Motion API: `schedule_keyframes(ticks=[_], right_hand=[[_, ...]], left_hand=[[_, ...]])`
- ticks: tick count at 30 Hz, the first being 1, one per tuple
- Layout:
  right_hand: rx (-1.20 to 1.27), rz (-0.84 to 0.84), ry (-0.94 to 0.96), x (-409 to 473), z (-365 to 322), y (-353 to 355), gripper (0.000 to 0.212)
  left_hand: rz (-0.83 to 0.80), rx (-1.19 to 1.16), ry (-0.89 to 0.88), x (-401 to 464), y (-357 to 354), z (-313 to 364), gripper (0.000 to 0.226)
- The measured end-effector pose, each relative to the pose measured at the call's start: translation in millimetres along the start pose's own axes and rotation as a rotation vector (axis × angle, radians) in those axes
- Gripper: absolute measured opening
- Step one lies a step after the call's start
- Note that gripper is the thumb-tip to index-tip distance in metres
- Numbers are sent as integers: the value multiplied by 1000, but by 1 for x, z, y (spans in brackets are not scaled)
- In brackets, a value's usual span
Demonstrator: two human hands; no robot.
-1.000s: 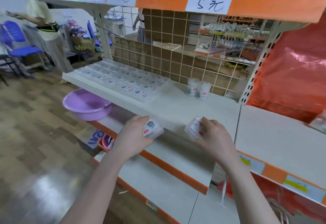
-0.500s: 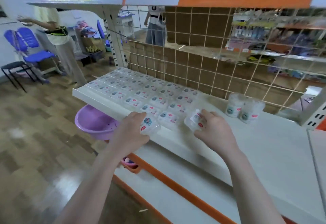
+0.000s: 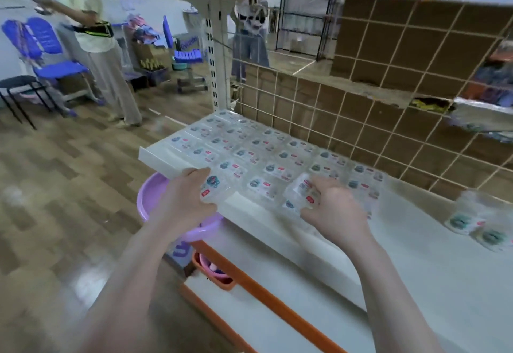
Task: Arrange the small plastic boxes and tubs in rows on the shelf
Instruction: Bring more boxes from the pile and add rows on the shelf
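Note:
Several clear plastic boxes (image 3: 258,152) with blue and red labels lie in rows on the white shelf (image 3: 433,244). My left hand (image 3: 184,200) grips one clear box (image 3: 215,187) at the shelf's front edge, at the near end of the rows. My right hand (image 3: 333,211) holds another clear box (image 3: 304,190), tilted, just above the front row. Two small round tubs (image 3: 477,226) stand further right on the shelf, blurred.
A wire grid (image 3: 388,89) backs the shelf. A purple basin (image 3: 155,200) sits on the lower shelf under my left hand, an orange basket (image 3: 213,272) below it. Two people stand beyond, near blue chairs (image 3: 47,55) on the left.
The view has moved closer to the rows. Both hands have carried their boxes forward to the front of the rows.

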State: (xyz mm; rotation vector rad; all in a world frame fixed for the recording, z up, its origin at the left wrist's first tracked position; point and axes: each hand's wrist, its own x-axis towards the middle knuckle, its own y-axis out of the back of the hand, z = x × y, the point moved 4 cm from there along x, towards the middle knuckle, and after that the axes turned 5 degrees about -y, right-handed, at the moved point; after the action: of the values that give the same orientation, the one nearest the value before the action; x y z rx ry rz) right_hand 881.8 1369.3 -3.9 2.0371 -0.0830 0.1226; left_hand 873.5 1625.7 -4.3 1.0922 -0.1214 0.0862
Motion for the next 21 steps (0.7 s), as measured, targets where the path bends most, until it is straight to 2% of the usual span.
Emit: schedule_keyframes(ticks=[11,13,17,21], right_hand=[[-21,59,-195,46,-148,-82,64],[-36,44,-209,53,-166,-92,62],[-93,17,-255,67,-186,-102,41],[-153,11,-265,89,-196,-107,53]], left_hand=[[-86,-13,-223,86,79,-143,72],[-89,-27,-237,99,87,-159,67],[-89,-77,-242,117,91,-178,61],[-79,-79,-237,135,84,-188,56]])
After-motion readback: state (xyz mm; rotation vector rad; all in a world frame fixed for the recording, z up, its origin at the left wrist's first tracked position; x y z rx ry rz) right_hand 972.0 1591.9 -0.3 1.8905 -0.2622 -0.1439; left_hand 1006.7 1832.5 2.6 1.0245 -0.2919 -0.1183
